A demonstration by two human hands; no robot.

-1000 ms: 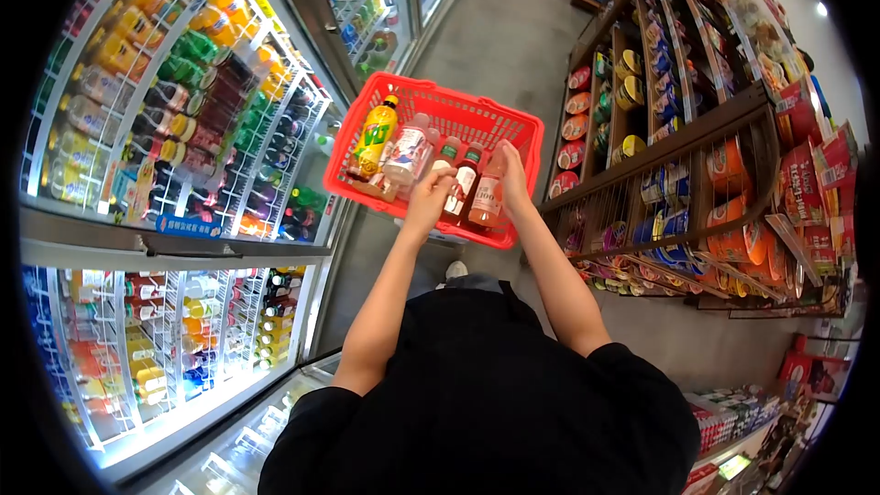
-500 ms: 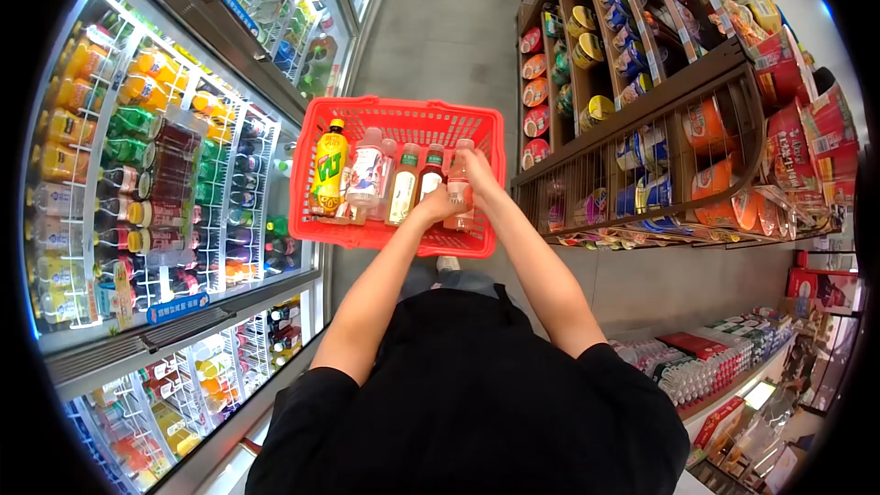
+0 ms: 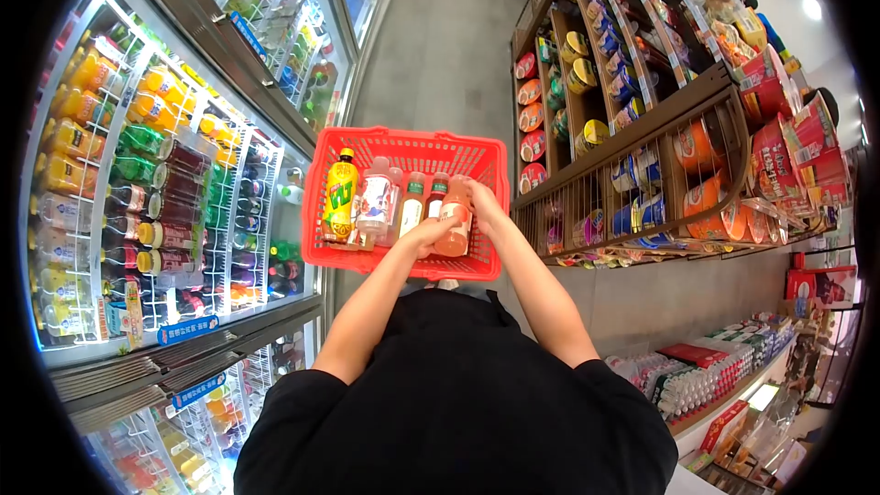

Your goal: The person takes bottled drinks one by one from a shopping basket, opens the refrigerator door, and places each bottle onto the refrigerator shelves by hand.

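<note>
A red plastic shopping basket (image 3: 321, 261) is in front of my body with several drink bottles in it. At its right end is a bottle of pinkish-orange drink (image 3: 454, 240). My right hand (image 3: 486, 205) is closed around the upper part of this bottle. My left hand (image 3: 429, 236) is closed on its lower left side, partly hidden by the wrist. Left of these hands are a dark red bottle (image 3: 437, 189), a bottle with a pale label and green cap (image 3: 412, 204) and a clear bottle with a printed label (image 3: 375, 197). A yellow bottle with a black cap (image 3: 339, 202) is at the basket's left end.
Lit drink coolers (image 3: 174, 220) line the left side. To the right, a brown shelf rack (image 3: 632, 170) holds cup noodles and packets, its wire end close to the basket. Packed bottles (image 3: 706, 376) stand lower right. Grey floor (image 3: 431, 46) stretches ahead.
The basket and both hands sit lower in the picture. The pinkish-orange bottle shows more of its body and label, with both hands still on it.
</note>
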